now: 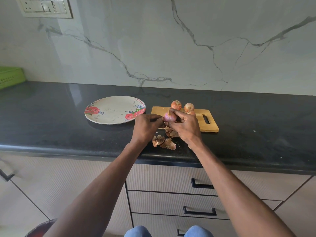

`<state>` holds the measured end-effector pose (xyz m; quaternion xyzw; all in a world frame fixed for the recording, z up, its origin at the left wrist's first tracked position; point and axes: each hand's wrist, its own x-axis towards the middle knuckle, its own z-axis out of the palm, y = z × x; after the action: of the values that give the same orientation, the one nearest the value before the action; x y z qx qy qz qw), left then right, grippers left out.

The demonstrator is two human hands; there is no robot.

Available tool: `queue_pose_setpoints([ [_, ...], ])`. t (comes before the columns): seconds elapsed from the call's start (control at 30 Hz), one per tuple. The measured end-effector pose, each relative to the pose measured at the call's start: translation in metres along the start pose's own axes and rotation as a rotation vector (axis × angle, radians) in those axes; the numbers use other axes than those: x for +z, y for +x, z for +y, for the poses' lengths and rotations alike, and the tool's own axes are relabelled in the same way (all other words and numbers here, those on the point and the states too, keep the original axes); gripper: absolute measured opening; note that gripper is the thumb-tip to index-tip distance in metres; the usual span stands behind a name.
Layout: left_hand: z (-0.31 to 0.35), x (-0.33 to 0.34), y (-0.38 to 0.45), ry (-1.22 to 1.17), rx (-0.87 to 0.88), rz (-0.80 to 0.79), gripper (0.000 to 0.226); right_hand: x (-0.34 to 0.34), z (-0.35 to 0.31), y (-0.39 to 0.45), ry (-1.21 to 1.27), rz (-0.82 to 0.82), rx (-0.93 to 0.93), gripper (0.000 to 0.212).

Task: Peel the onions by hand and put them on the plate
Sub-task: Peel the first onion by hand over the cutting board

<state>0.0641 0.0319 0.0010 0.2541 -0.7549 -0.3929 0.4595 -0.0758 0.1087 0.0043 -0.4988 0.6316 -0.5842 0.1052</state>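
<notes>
A partly peeled purple onion is held above the counter, between the plate and the cutting board. My right hand grips it from the right, fingers curled round it. My left hand pinches at its left side, where the skin is. Two unpeeled brown onions stand on the wooden cutting board, and a third is mostly hidden behind my right hand. The flowered plate lies to the left with nothing on it. Loose onion skins lie on the counter under my hands.
The black counter runs along a marble wall, its front edge just below my wrists. A green basket stands at the far left. Drawers with black handles sit below the counter.
</notes>
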Motion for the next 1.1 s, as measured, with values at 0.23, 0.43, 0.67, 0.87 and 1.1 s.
queue_pose_setpoints([
  [0.23, 0.004, 0.0, -0.002, 0.054, 0.001, 0.015, 0.013, -0.001, 0.003, 0.001, 0.057, -0.013, 0.025, 0.055],
  [0.43, 0.008, 0.001, -0.004, 0.024, -0.025, 0.038, 0.012, -0.002, 0.0, 0.001, 0.154, -0.039, 0.068, 0.045],
  [0.67, -0.001, -0.002, 0.0, -0.179, -0.167, 0.12, 0.011, -0.005, -0.001, 0.0, 0.264, -0.038, 0.108, 0.034],
  [0.87, -0.01, -0.003, 0.006, -0.263, -0.283, 0.165, 0.013, -0.007, 0.002, 0.001, 0.403, -0.036, 0.186, 0.023],
  [1.1, -0.001, -0.001, 0.001, -0.094, -0.189, 0.083, 0.017, -0.007, 0.001, -0.001, 0.396, 0.018, 0.174, 0.029],
])
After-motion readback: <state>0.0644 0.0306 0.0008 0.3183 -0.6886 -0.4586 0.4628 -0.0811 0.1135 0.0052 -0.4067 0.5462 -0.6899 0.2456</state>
